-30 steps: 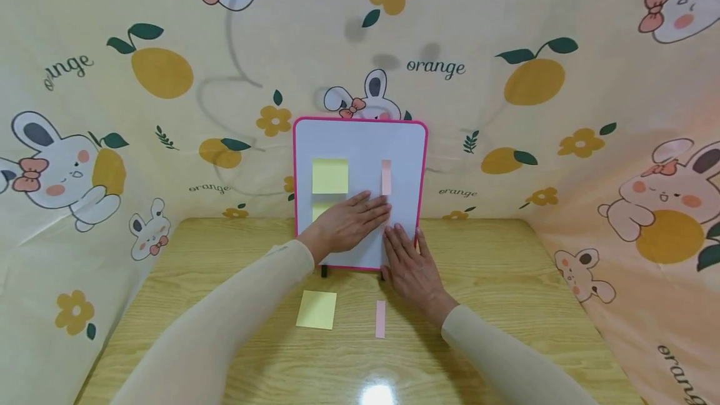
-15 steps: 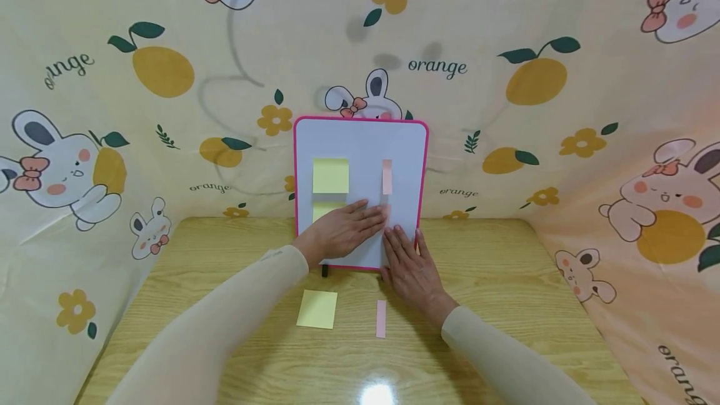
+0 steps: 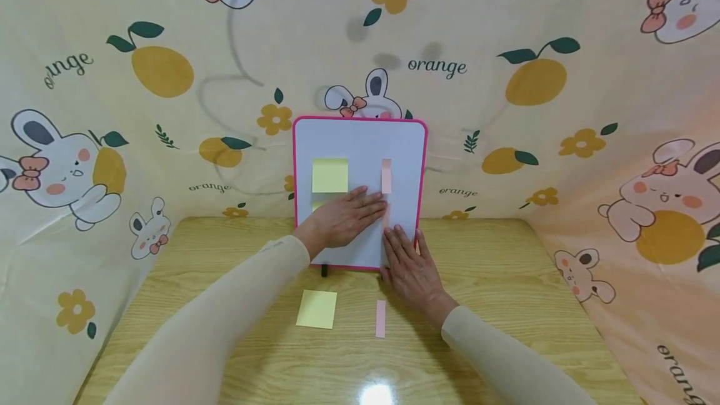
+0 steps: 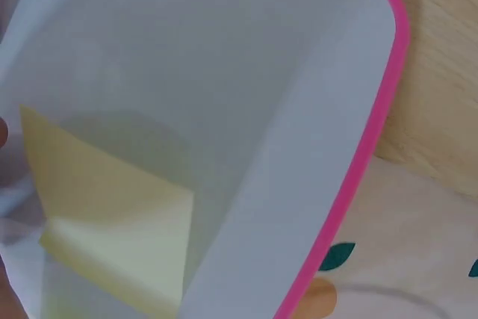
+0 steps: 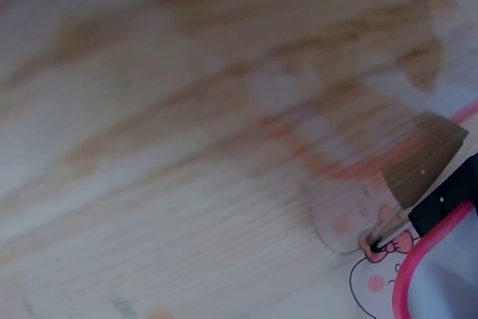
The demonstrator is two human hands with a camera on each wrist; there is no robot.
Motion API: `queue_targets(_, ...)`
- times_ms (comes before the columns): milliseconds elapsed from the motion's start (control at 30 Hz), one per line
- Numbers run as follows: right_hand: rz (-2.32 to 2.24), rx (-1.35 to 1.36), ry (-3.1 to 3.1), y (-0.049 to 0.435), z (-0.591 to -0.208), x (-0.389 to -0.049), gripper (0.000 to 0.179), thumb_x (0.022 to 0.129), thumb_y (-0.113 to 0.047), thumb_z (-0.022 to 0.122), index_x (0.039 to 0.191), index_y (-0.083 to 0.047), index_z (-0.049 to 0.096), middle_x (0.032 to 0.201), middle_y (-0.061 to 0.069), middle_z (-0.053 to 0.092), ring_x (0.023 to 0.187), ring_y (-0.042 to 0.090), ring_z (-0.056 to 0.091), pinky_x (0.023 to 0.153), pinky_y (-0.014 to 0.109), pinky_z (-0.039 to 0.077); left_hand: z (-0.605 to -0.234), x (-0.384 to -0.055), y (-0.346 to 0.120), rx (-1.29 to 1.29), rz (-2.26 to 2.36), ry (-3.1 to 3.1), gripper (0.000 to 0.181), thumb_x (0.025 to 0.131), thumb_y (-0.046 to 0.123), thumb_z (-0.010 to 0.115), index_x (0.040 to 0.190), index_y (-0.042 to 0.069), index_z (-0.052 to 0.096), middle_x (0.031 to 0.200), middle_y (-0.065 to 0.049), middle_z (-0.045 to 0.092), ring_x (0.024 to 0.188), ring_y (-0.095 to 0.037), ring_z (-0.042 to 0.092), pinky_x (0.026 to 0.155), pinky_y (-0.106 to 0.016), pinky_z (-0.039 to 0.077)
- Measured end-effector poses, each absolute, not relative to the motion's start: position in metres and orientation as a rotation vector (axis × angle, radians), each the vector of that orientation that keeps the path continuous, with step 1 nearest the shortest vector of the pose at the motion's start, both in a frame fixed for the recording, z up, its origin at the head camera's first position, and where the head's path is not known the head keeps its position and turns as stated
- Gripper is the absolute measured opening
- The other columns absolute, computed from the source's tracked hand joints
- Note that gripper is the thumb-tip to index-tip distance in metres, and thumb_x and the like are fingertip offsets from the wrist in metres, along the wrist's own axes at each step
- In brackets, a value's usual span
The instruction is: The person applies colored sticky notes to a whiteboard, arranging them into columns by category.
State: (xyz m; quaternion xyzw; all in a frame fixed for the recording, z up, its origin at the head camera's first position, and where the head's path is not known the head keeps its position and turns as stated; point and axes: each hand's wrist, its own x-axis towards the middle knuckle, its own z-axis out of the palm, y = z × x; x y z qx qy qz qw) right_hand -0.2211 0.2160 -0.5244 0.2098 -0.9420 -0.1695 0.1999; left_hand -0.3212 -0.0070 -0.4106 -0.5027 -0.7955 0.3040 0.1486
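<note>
A white board [image 3: 360, 136] with a pink frame stands upright at the back of the table. My left hand [image 3: 345, 217] lies against its face, fingers straight and pointing right, the tips by a lower pink strip [image 3: 385, 217] that shows only partly. Just below, my right hand [image 3: 413, 274] rests with extended fingers on the board's lower right part. Stuck above are a yellow sticky note [image 3: 330, 175] and a pink sticky strip [image 3: 386, 176]. Another yellow note [image 3: 317, 206] is mostly hidden behind my left hand. The left wrist view shows a curled yellow note [image 4: 119, 207] near fingertips at the edge.
On the wooden table [image 3: 478, 355] in front of the board lie a yellow sticky note [image 3: 317, 309] and a pink strip [image 3: 380, 319]. A black foot [image 3: 324, 270] shows under the board. Printed cloth [image 3: 478, 5] walls the table at the back and sides.
My left hand slid slightly down the board, then back up, its fingertips now a little further left. Part of the lower pink strip has come into sight. My right hand stays in place.
</note>
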Motion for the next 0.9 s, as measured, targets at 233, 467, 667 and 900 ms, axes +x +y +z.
queue_targets(233, -0.475, 0.590, -2.618, 0.216, -0.526, -0.221, 0.080, 0.106, -0.051, 0.052, 0.167, -0.005, 0.028, 0.176, 0.009, 0.021, 0.165, 0.029, 0.013, 0.133, 0.062, 0.012, -0.417, -0.314, -0.006, -1.433, 0.801, -2.319, 0.060, 0.114, 0.029, 0.035, 0.170, 0.011, 0.020, 0.177, -0.001, 0.017, 0.165, -0.019, 0.012, 0.137, -0.044, 0.008)
queue_targets(467, -0.464, 0.591, -2.616, 0.218, -0.528, -0.217, 0.077, 0.106, -0.050, 0.053, 0.166, -0.006, 0.032, 0.175, 0.008, 0.025, 0.165, 0.028, 0.015, 0.133, 0.062, 0.014, -0.430, -0.308, -0.007, -1.419, 0.706, -2.342, 0.059, 0.115, 0.027, 0.035, 0.169, 0.010, 0.020, 0.177, -0.003, 0.017, 0.165, -0.019, 0.012, 0.136, -0.044, 0.008)
queue_targets(667, -0.456, 0.601, -2.611, 0.219, -0.530, -0.215, 0.076, 0.106, -0.051, 0.053, 0.165, -0.006, 0.035, 0.174, 0.009, 0.027, 0.164, 0.028, 0.018, 0.131, 0.063, 0.020, -0.441, -0.301, -0.011, -1.387, 0.558, -2.361, 0.057, 0.113, 0.027, 0.039, 0.167, 0.010, 0.031, 0.175, -0.004, 0.027, 0.164, -0.020, 0.020, 0.136, -0.044, 0.015)
queue_targets(900, -0.405, 0.572, -2.672, 0.219, -0.529, -0.207, 0.073, 0.106, -0.052, 0.053, 0.163, -0.007, 0.040, 0.172, 0.010, 0.033, 0.162, 0.031, 0.024, 0.131, 0.064, 0.019, -0.457, -0.281, -0.020, -1.315, 0.371, -2.394, 0.059, 0.108, 0.031, 0.054, 0.161, 0.007, 0.043, 0.167, -0.008, 0.043, 0.161, -0.027, 0.029, 0.134, -0.047, 0.022)
